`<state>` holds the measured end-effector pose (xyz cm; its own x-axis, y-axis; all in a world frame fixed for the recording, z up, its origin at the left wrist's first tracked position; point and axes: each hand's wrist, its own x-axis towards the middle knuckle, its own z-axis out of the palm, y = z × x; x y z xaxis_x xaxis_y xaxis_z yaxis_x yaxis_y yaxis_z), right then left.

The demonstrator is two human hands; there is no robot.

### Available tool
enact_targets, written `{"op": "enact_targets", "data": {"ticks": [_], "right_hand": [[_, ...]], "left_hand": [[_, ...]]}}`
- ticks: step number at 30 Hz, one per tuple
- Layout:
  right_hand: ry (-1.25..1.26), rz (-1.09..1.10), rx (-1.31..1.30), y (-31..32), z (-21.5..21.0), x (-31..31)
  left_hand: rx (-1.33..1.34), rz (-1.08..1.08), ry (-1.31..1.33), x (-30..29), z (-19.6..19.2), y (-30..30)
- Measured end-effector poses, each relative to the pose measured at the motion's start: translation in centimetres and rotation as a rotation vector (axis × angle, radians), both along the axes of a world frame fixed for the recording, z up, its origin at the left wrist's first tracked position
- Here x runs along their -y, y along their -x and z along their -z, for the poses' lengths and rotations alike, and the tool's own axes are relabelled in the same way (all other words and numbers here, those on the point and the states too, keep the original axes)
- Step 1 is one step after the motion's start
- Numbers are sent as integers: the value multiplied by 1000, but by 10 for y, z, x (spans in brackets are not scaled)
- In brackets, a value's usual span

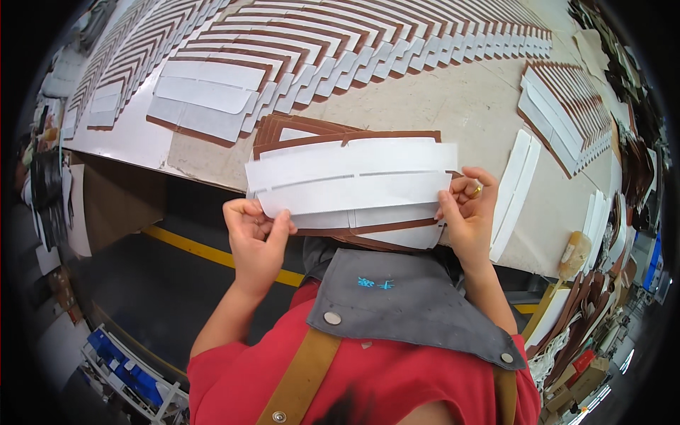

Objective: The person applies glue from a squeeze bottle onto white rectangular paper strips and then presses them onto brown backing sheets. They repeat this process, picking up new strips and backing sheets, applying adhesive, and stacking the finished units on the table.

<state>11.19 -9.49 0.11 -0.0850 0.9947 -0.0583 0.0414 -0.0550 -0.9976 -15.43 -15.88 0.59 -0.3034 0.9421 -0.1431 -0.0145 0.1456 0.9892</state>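
Observation:
A long white backing strip (319,200) with a slit line along its length stretches between my two hands. My left hand (256,237) pinches its lower left corner between thumb and fingers. At the right end my right hand (469,212), with a ring on one finger, grips the strip's edge with the thumb on top. Under the strip lies a brown panel (397,134) with white backing, its brown border showing above and below. More brown panels (283,129) are piled beneath it at the table's near edge, mostly covered.
Overlapping rows of brown-edged white panels (205,95) spread over the table (453,99). Another fanned stack (559,117) lies at the right. White strips (515,191) rest beside my right hand, and a glue-stained bottle or brush (575,253) stands near the right edge.

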Motion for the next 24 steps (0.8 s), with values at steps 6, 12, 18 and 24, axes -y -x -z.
{"op": "enact_targets", "data": {"ticks": [6, 12, 18, 24], "right_hand": [[95, -69, 158, 0, -3, -11], [72, -143, 334, -2, 0, -19], [72, -116, 413, 4, -5, -21], [-43, -186, 560, 4, -8, -24]], "left_hand": [[-262, 33, 30, 4, 12, 3], [-385, 98, 130, -8, -1, 5], [-496, 135, 156, -11, -4, 7], [-505, 192, 173, -12, -7, 11]]}}
